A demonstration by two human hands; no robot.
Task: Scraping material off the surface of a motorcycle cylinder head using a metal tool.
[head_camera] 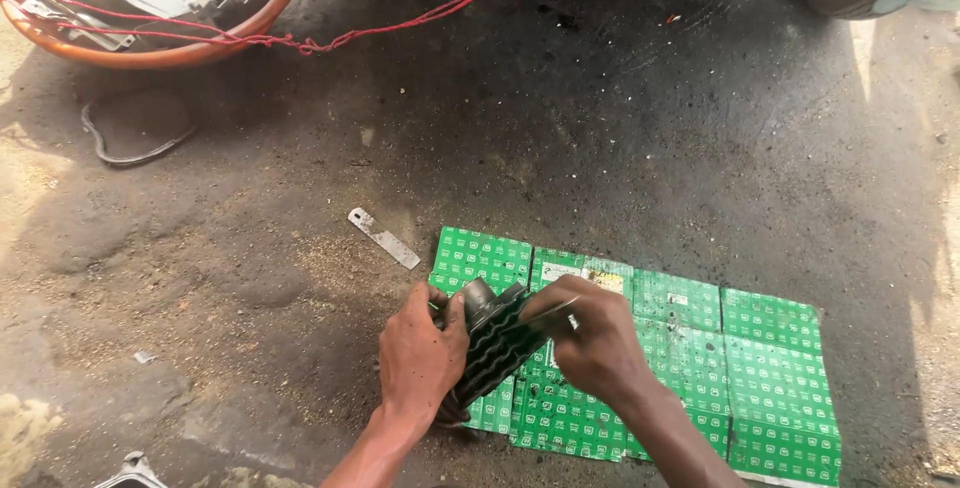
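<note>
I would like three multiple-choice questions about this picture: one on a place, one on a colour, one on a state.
1. Where does the orange basin sit?
A. top left
B. bottom right
C. centre

2. What colour is the flattened carton on the ground?
A. blue
B. green
C. white

3. How is the finned metal part held?
A. lying untouched
B. in one hand only
C. between both hands

Answers: 1 A, it fills the upper left corner. 2 B, its printed panels are green. 3 C, the left hand and right hand both grip it.
</note>
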